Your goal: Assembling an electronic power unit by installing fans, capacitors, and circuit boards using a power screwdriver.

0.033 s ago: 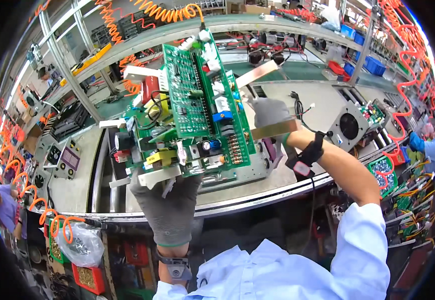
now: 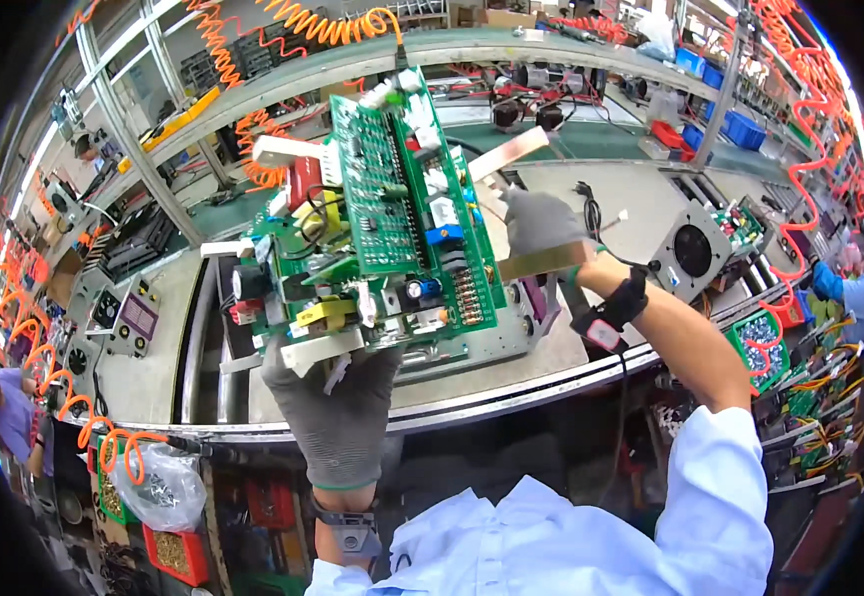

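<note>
A green circuit board assembly (image 2: 377, 194) is held up and tilted above the bench. It carries upright boards, capacitors, connectors, yellow transformers and several flat metal strips that jut out. My left hand (image 2: 337, 417), in a grey glove, grips it from below at the near left edge; its fingertips are hidden beneath the board. At the assembly's right side is my right hand (image 2: 543, 223), also gloved, its fingers curled toward the edge behind a metal strip (image 2: 546, 261). Under the assembly lies a grey metal chassis plate (image 2: 501, 348), mostly covered.
To the right stand a fan housing (image 2: 693, 248) with a board beside it and a green bin of small parts (image 2: 758, 350). Metal units (image 2: 124, 316) sit at the left. A raised shelf (image 2: 551, 58) spans the back; orange coiled hoses (image 2: 327, 22) hang above. Other people work at both sides.
The circuit board assembly has shifted slightly down and to the right. Both hands stay at their places on it.
</note>
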Tool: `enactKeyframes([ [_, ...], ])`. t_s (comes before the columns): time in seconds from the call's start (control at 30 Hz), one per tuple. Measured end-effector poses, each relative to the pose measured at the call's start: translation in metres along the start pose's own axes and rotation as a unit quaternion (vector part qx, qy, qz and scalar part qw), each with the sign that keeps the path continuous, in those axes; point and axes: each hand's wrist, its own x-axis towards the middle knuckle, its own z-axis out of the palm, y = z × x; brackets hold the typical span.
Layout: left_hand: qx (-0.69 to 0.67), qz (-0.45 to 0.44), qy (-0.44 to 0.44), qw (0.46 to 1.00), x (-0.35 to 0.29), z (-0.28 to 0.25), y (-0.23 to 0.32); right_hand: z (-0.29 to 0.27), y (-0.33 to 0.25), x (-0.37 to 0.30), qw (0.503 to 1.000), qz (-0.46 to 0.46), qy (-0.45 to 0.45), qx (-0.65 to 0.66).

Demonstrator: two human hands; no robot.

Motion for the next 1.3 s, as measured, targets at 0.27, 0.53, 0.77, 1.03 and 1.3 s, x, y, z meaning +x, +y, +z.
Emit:
enactKeyframes([
  [0.27,-0.095,-0.081,0.028,0.992,0.014,0.004,-0.026,0.006,0.031,-0.003,0.951,0.065,0.018,0.303],
  [0.53,-0.089,-0.061,0.101,0.989,0.016,0.009,-0.035,-0.006,0.028,0.010,0.997,-0.041,-0.067,0.012],
  [0.77,-0.020,-0.023,0.114,0.993,0.021,0.005,-0.037,0.015,0.056,-0.007,0.845,0.096,0.053,0.523],
  [1.03,0.060,-0.015,0.065,0.996,0.028,0.008,-0.040,0.035,0.047,-0.023,0.738,0.126,0.139,0.648],
  [1.3,0.152,0.012,0.075,0.985,0.034,0.001,-0.038,0.045,0.051,-0.021,0.733,0.132,0.137,0.653],
])
